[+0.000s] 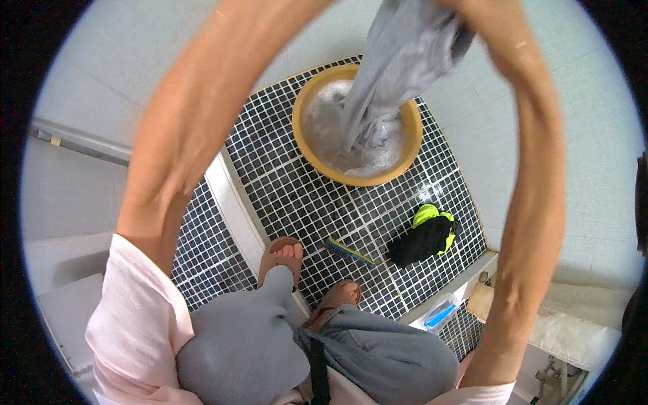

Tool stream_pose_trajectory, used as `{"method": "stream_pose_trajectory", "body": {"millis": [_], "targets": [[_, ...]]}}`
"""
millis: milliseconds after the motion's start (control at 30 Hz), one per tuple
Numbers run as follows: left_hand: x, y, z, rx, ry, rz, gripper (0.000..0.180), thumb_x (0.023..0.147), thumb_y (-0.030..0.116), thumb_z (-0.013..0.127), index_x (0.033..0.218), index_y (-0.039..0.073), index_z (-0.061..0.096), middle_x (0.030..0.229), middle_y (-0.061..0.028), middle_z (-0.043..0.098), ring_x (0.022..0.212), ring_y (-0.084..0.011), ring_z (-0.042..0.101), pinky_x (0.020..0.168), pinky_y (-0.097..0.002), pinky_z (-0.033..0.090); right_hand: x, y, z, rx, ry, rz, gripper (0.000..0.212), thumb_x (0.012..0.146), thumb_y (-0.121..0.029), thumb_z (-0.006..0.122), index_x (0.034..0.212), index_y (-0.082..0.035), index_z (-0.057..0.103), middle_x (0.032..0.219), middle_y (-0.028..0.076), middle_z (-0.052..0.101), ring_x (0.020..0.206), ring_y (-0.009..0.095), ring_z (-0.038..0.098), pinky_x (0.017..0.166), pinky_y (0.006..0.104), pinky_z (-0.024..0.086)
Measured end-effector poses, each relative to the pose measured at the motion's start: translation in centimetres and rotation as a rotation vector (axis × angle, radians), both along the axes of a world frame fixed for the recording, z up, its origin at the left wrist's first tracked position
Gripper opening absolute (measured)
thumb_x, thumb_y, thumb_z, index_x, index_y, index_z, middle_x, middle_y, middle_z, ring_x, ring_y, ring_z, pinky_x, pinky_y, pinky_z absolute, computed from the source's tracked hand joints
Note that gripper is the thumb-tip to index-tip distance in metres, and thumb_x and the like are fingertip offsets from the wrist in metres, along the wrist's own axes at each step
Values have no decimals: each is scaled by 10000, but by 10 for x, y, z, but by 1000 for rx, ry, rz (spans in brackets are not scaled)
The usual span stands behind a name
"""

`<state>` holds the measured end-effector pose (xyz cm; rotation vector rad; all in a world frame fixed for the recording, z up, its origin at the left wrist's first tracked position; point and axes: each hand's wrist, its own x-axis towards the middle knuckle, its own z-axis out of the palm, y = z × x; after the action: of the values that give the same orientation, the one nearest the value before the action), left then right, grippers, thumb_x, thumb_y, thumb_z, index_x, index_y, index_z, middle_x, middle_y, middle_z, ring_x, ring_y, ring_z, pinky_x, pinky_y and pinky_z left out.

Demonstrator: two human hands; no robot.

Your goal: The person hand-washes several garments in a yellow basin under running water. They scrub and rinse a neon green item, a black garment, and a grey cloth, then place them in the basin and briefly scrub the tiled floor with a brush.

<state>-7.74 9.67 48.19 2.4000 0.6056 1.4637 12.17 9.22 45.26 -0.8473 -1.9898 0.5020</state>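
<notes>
The wet grey cloth (399, 67) hung down into the round yellow plastic basin (300, 129) of sudsy water (324, 125). I couldn't see the left hand, or tell whether the cropped right hand (469, 7) pinched it; a slipped grip might have splashed the black-tiled floor (270, 162).

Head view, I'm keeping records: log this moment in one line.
grey cloth: hanging, lower end in yellow tub | brush: on tiled floor

I can see short, loose sleeves (138, 317) in pale pink, with bare arms (182, 115) below them. The baggy trousers (395, 344) are grey and wrinkly. A black strap (318, 371) hangs in front. The brown sandals (271, 260) leave the toes (290, 251) showing.
</notes>
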Motion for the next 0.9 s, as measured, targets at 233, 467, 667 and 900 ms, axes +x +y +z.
{"method": "stream_pose_trajectory", "body": {"millis": [233, 467, 667, 900], "targets": [[9, -6, -265, -940, -160, 182, 270, 928, 268, 609, 976, 16, 694, 833, -80, 718, 790, -224, 669, 751, -408, 512, 18, 38, -236, -393, -307, -85, 590, 756, 27, 577, 1346, 22, 571, 1244, 257, 666, 1204, 412, 622, 1082, 433, 448], [39, -49, -425, -793, 780, 509, 905, 873, 319, 702, 1589, 40, 225, 1645, -218, 201, 1512, -366, 240, 1174, -552, 294, 17, -11, -380, -460, -803, -295, 997, 776, -63, 774, 1603, -120, 220, 1264, 216, 504, 1102, 444, 611, 926, 510, 557], [48, -24, -471, -528, 927, 521, 968, 845, 278, 733, 1621, 63, 196, 1692, -214, 123, 1558, -377, 141, 1222, -612, 175, 4, -6, -413, -594, -919, -389, 909, 857, -162, 710, 1609, -132, 200, 1475, 239, 435, 1208, 467, 596, 966, 539, 526], [33, 19, -494, -1127, 1091, 204, 493, 873, 265, 649, 1338, 121, 572, 1271, -201, 613, 1170, -355, 592, 1020, -504, 439, 42, 36, -512, -843, -1112, -241, 591, 994, -275, 523, 1538, -81, 399, 1482, 238, 517, 1224, 402, 628, 1040, 506, 492]]}}
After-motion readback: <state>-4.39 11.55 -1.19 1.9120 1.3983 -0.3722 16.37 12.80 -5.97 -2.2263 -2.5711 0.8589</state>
